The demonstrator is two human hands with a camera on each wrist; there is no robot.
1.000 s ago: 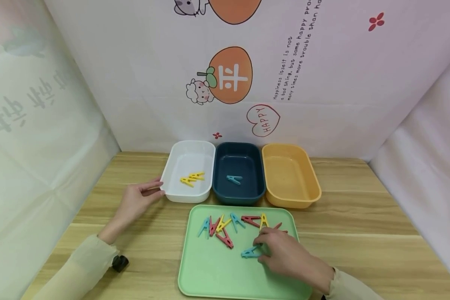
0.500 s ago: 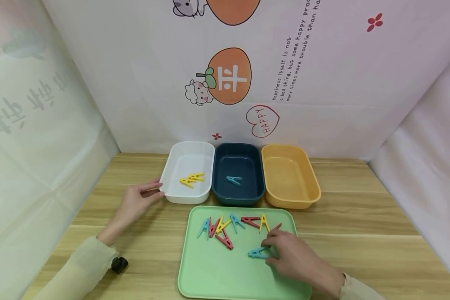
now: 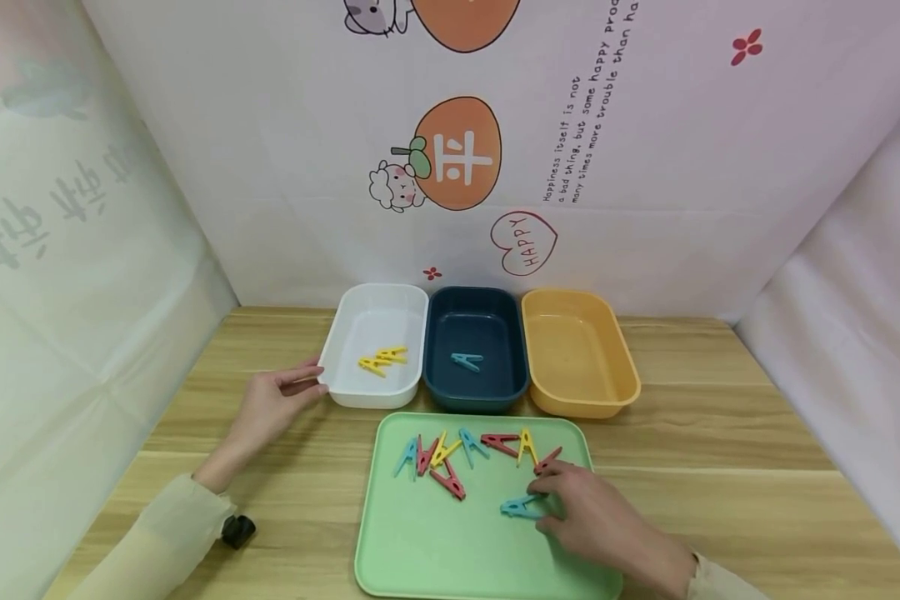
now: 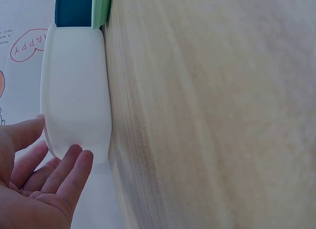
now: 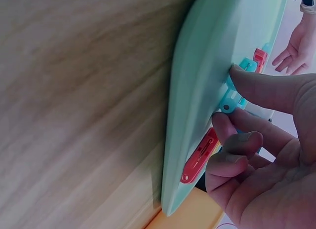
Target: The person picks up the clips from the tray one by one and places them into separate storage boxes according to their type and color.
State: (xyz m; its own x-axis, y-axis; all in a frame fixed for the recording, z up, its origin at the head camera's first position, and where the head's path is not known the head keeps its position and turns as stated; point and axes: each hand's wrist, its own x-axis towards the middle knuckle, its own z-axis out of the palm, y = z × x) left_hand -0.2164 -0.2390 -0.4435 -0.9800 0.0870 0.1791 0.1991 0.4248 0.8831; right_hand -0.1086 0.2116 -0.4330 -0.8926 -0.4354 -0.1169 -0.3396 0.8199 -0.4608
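Observation:
My left hand (image 3: 270, 404) touches the near left corner of the white bin (image 3: 371, 398) with its fingertips, fingers fairly straight. Two yellow clothespins (image 3: 382, 358) lie inside that bin. Over the right part of the green tray (image 3: 442, 558), my right hand (image 3: 603, 525) pinches a blue clothespin (image 3: 516, 507) between thumb and fingers, low at the tray surface. Its handle ends are partly hidden by the fingertips. Close above that hand lies a red clothespin (image 3: 547, 458), partly covered. More red, yellow and blue clothespins lie along the tray's far side, one yellow (image 3: 526, 447).
A dark blue bin (image 3: 480, 400) with one blue clothespin (image 3: 467, 361) stands beside the white one. To its right is a yellow bin (image 3: 581, 350). All three stand behind the tray, against the printed cloth (image 3: 307, 167). A small black object (image 3: 237, 530) sits by the left sleeve.
My right hand has shifted a little to the right, drawing the blue clothespin with it and uncovering the yellow and red clothespins behind. The left hand stays at the white bin.

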